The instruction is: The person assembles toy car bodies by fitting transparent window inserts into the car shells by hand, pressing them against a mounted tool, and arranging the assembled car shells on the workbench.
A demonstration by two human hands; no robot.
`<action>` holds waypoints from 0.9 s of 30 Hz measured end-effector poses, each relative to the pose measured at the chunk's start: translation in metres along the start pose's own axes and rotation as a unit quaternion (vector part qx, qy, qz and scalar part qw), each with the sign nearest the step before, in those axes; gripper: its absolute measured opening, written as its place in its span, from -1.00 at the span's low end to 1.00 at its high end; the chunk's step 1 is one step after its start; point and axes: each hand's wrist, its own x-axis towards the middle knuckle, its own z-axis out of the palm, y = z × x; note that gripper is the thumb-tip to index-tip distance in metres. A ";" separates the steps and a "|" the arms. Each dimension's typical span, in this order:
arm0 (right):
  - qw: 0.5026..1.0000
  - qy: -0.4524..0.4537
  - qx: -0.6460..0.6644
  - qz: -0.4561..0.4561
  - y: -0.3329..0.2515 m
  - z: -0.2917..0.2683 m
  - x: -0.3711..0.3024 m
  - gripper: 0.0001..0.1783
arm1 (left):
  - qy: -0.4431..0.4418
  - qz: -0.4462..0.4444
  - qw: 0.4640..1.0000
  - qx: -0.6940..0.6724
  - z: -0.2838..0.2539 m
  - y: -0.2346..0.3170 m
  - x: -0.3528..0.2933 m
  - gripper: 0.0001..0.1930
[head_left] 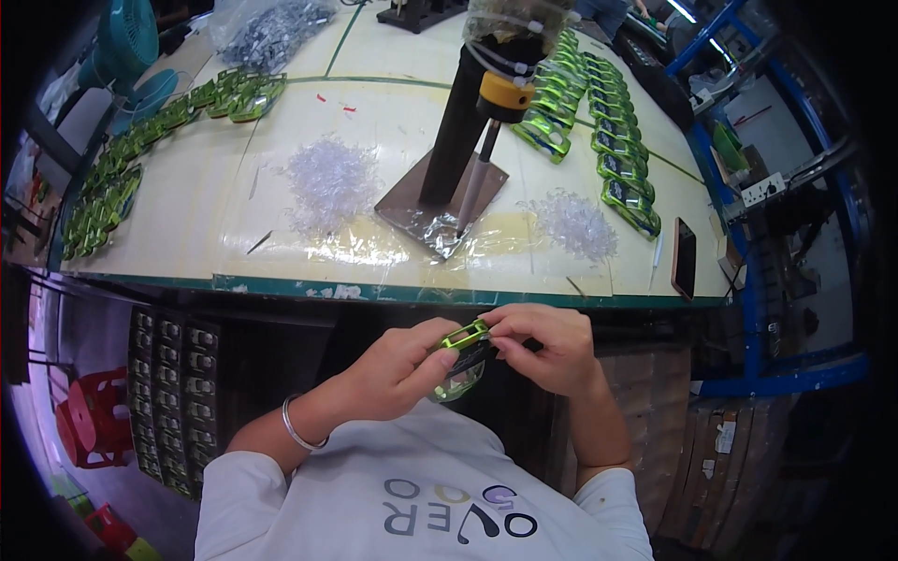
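Observation:
Close to my body, beyond the near table edge, my left hand (402, 369) is closed round a shiny green plastic shell (463, 360), which looks like a toy car body with a dark and clear window part. My right hand (547, 346) is closed in a pinch against the shell's right end. Whatever sits between its fingertips is too small to make out. On the table ahead stands a dark upright press (456, 122) with a yellow collar, and a thin rod (474, 187) points down to its square base plate (402, 201). Small clear plastic pieces (332, 182) lie heaped left of it.
A smaller clear heap (575, 224) lies right of the press. Rows of green shells (617, 140) line the right, more green shells (108, 201) the left. A phone (685, 257) lies near the right edge. A filled tray (173, 393) stands below left, cardboard boxes (645, 402) below right.

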 end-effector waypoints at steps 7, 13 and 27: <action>0.974 0.089 -0.155 -0.139 -0.008 0.016 -0.006 -0.76 | 0.001 0.003 1.000 -0.006 0.000 0.002 -0.004 -0.78; 0.973 0.086 -0.184 -0.112 -0.012 0.030 -0.014 -0.42 | 0.041 -0.016 0.998 -0.040 0.004 -0.001 -0.006 -0.75; 0.976 0.079 -0.194 -0.051 -0.014 0.051 -0.020 -0.18 | 0.102 -0.052 0.985 -0.126 0.018 -0.003 -0.013 -0.76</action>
